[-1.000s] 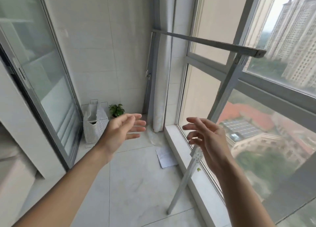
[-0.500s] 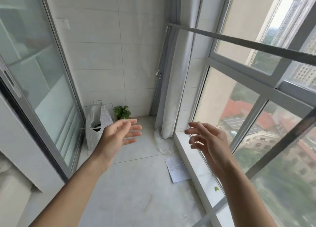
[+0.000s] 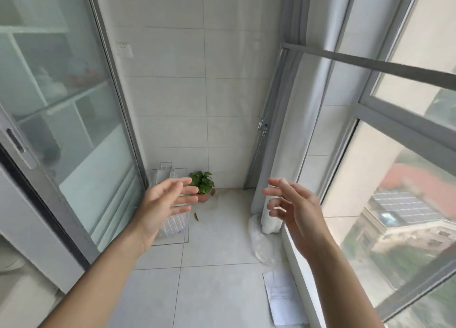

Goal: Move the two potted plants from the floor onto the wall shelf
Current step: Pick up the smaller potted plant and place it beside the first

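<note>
A small green potted plant (image 3: 202, 187) in a reddish pot stands on the tiled floor at the foot of the far wall. Only this one plant shows, and no wall shelf is in view. My left hand (image 3: 165, 204) is raised in front of me, fingers straight, holding nothing; its fingertips overlap the plant's left side in the picture but it is well short of the plant. My right hand (image 3: 293, 208) is raised to the right, fingers loosely spread and empty.
A wire rack with a white mesh bag (image 3: 172, 225) stands on the floor left of the plant. A glass sliding door (image 3: 74, 120) runs along the left. A curtain (image 3: 291, 135) hangs right, by the window (image 3: 399, 179). A paper sheet (image 3: 281, 298) lies near the sill. A grey metal bar (image 3: 370, 63) crosses top right.
The view has moved forward toward the far wall, so the plant and rack look nearer. Both hands stay raised and empty in much the same pose.
</note>
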The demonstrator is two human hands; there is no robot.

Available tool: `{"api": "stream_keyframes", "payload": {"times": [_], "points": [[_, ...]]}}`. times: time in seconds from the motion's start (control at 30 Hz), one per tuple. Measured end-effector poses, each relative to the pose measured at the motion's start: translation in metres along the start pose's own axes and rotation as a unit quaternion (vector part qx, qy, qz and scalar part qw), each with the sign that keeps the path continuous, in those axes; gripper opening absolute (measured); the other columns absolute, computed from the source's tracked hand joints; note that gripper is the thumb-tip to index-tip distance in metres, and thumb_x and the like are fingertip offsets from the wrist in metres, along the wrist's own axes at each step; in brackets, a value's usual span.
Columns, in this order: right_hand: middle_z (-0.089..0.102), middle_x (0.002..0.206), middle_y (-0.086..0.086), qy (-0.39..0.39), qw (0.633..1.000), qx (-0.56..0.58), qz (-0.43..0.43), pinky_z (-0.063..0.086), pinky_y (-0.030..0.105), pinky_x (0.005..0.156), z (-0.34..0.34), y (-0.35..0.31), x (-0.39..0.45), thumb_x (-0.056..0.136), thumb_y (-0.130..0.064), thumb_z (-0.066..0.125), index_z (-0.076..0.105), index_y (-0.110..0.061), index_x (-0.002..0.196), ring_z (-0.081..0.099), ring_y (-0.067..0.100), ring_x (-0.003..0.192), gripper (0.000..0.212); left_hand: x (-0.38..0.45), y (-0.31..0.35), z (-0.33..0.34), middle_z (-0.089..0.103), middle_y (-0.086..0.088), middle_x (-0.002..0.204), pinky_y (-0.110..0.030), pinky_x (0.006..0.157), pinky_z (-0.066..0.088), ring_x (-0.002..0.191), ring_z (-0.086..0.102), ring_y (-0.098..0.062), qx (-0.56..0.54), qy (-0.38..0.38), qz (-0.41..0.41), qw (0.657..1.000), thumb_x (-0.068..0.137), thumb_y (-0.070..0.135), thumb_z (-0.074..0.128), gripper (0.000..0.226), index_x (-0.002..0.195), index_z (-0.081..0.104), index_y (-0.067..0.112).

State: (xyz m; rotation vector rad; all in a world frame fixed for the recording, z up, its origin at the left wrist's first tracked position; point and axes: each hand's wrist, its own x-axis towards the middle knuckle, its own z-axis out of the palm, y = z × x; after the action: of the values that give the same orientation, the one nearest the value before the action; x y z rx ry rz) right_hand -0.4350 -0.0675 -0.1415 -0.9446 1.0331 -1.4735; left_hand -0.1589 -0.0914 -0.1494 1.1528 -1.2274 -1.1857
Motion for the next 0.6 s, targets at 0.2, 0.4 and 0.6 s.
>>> {"api": "stream_keyframes", "payload": {"times": [0.2, 0.4, 0.6], "points": [[0.075, 0.089, 0.012, -0.011, 1.000, -0.013, 0.024, 0.048, 0.027, 0.056, -0.011, 0.007, 0.086, 0.097, -0.024, 0.060, 0.071, -0.003, 0.106, 0.056, 0.017, 0.059, 0.026, 0.069, -0.016, 0.017, 0.076, -0.011, 0.108, -0.043, 0.088, 0.055, 0.100, 0.073, -0.029, -0.007, 0.028, -0.018, 0.999, 0.104, 0.022, 0.045, 0.027, 0.116, 0.066, 0.011], [0.075, 0.088, 0.012, -0.012, 0.999, -0.026, 0.046, 0.047, 0.026, 0.056, -0.011, 0.021, 0.158, 0.097, -0.024, 0.060, 0.070, -0.003, 0.106, 0.056, 0.017, 0.059, 0.026, 0.141, -0.032, 0.025, 0.076, -0.012, 0.109, -0.041, 0.085, 0.055, 0.100, 0.073, -0.027, -0.009, 0.026, -0.035, 0.999, 0.104, 0.023, 0.045, 0.027, 0.116, 0.066, 0.012], [0.075, 0.089, 0.013, 0.007, 0.998, -0.035, 0.053, 0.047, 0.027, 0.056, 0.001, 0.036, 0.243, 0.098, -0.024, 0.059, 0.070, -0.002, 0.106, 0.056, 0.019, 0.062, 0.026, 0.239, -0.054, 0.015, 0.075, -0.012, 0.110, -0.046, 0.090, 0.054, 0.102, 0.072, -0.030, -0.039, 0.002, -0.048, 0.998, 0.103, 0.023, 0.046, 0.027, 0.117, 0.066, 0.011]]}}
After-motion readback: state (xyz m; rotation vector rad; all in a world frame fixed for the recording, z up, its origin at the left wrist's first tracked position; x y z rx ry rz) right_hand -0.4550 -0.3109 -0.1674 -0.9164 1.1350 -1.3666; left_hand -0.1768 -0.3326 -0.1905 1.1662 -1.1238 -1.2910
